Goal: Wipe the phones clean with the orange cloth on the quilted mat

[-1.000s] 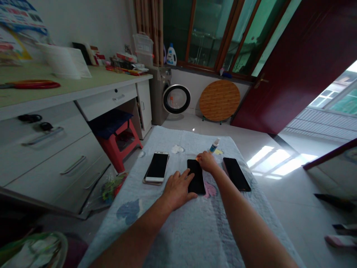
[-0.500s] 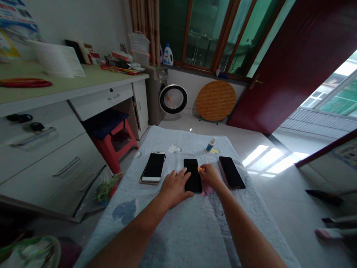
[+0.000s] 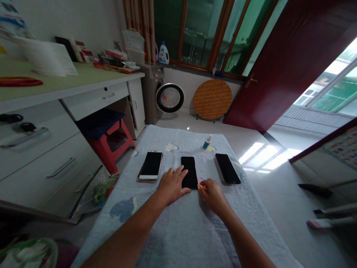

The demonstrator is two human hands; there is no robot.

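A black smartphone (image 3: 189,169) lies face up on the cloth-covered table (image 3: 178,230). My left hand (image 3: 173,185) rests on its left side, fingers spread over the screen and the edge. In my right hand (image 3: 211,191) a small orange tool (image 3: 200,186) is pinched, its tip at the phone's lower right edge; most of it is hidden by the fingers. To the left, a white-framed smartphone (image 3: 151,165) lies on top of another flat thing, whose edge peeks out. On the right lies a second dark smartphone (image 3: 228,168).
A small spray bottle (image 3: 206,143) stands near the table's far edge. Left of the table are a red stool (image 3: 118,143) and a white desk (image 3: 69,149). Beyond stand a washing machine with its round door (image 3: 170,98) swung out and a round wooden tabletop (image 3: 212,99).
My right hand has slid the orange tool down along the phone's right edge, towards me. My left hand stays on the phone. The whole view has shifted slightly.
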